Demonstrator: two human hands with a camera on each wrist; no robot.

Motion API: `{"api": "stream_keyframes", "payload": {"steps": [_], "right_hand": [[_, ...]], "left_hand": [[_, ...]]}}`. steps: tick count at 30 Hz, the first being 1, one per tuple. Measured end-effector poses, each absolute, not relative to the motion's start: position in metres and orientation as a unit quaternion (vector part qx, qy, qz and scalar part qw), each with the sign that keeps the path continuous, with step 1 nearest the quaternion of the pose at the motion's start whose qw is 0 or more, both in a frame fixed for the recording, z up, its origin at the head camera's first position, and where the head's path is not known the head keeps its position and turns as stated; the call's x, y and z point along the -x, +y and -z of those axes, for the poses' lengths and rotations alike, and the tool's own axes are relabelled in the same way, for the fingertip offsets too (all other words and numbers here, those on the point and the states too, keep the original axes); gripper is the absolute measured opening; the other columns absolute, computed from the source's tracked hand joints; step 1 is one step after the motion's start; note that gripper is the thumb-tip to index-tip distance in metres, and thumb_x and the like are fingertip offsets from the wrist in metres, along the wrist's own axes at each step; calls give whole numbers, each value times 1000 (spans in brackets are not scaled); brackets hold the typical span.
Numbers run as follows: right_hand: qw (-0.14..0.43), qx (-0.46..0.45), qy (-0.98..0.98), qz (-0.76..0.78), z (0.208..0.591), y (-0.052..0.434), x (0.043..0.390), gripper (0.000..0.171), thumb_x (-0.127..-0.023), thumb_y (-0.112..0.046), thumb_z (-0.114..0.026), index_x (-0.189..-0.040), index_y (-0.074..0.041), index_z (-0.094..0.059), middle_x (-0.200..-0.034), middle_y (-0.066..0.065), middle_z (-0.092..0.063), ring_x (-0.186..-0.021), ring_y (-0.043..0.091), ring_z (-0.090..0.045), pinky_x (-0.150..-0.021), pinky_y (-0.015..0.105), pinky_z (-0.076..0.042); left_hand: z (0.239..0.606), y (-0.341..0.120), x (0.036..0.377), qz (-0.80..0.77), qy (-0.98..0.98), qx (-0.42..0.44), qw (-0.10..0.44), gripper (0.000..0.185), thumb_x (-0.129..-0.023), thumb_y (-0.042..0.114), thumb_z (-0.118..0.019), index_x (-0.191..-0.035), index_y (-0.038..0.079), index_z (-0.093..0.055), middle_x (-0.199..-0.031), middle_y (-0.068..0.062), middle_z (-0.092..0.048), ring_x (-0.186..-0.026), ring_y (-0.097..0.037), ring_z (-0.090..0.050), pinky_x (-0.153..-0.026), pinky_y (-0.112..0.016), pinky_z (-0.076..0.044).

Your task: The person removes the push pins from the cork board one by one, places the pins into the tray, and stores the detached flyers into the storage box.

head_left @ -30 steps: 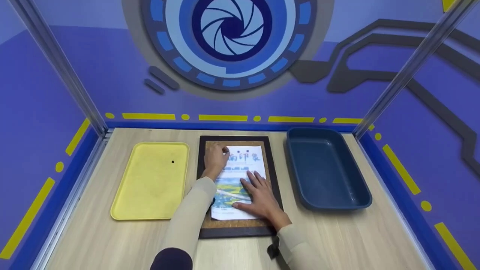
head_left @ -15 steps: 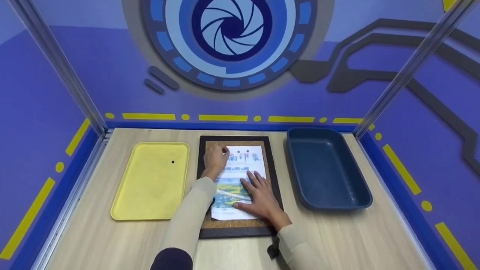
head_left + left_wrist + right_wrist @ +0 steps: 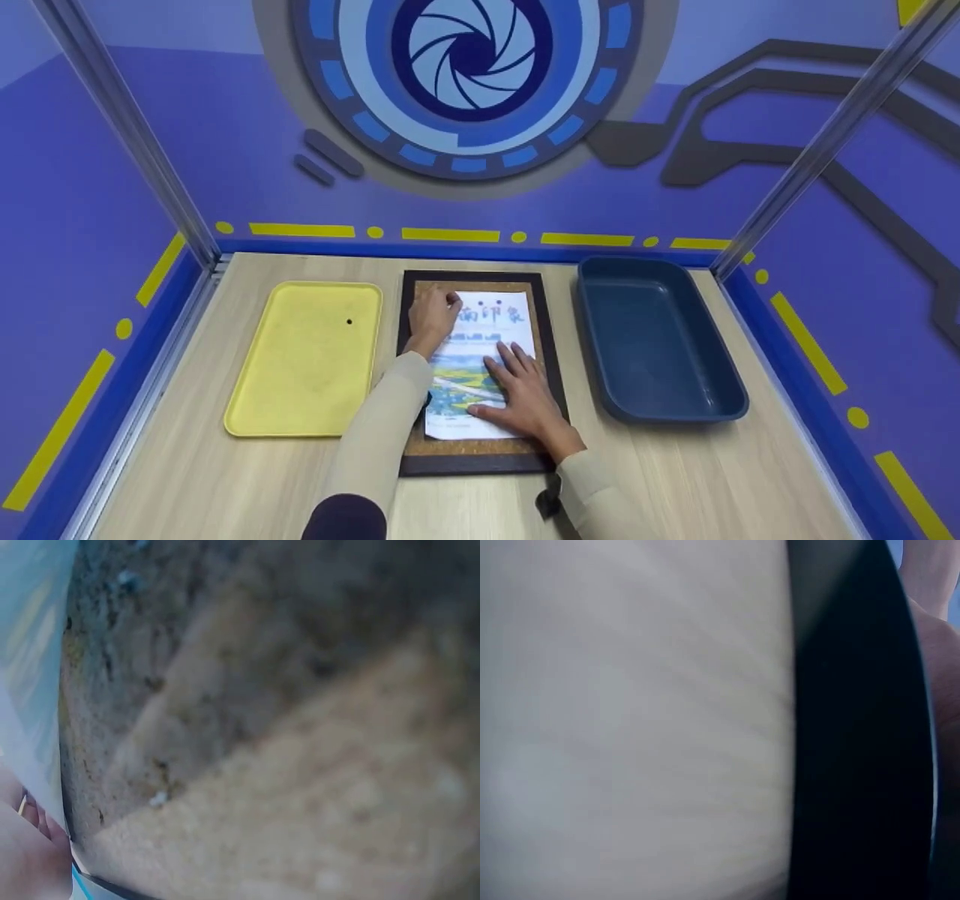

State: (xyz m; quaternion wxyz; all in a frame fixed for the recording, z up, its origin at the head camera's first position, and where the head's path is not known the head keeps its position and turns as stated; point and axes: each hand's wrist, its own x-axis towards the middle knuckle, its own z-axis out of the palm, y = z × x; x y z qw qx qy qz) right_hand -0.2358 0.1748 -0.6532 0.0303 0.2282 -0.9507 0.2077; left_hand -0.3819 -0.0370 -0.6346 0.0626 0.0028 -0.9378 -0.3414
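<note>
A cork board point(image 3: 480, 448) with a dark frame lies on the table, with a printed paper sheet point(image 3: 469, 431) on it. Two dark pushpins point(image 3: 499, 302) show near the sheet's top edge. At the sheet's top left corner, my left hand point(image 3: 433, 313) has curled fingers, thumb and forefinger pinching at a small dark pushpin mostly hidden by them. Flat on the sheet's lower right, my right hand point(image 3: 525, 394) spreads its fingers. Cork point(image 3: 300, 802) fills the left wrist view, with part of the left hand point(image 3: 34, 847) at its lower left.
Left of the board lies a yellow tray point(image 3: 300, 375) bearing one small black pushpin point(image 3: 349, 322). A deep blue bin point(image 3: 660, 352) stands on the right. Printed panels point(image 3: 480, 202) and metal posts enclose the wooden table point(image 3: 285, 487) at the back and sides.
The head view has shifted slightly. Both hands keep their places on the board and sheet.
</note>
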Motion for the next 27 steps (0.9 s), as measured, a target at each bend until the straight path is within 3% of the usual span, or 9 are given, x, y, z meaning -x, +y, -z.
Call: {"api": "stream_keyframes", "payload": {"steps": [12,27], "right_hand": [[24,-221,-952,-209,652,175,235,100,-85,-83,-63,-161,-20,-48,-173,11,-28,-160,39,-18,-125,65,-17],[27,-221,-951,-213,653,176,235,100,-85,-83,-63,-161,-20,-48,-173,10,-28,-161,38,-18,-125,66,-16]], "left_hand": [[633,-55,380,463,-885,19,38,10,-104,19,-70,-106,12,-78,-100,-4,-73,-94,-21,-68,-86,-40,-56],[615,-94,367,491,-862,70,106,11,-105,15,-68,-109,7,-75,-102,-6,-72,-95,-20,-68,-86,-37,-57]]}}
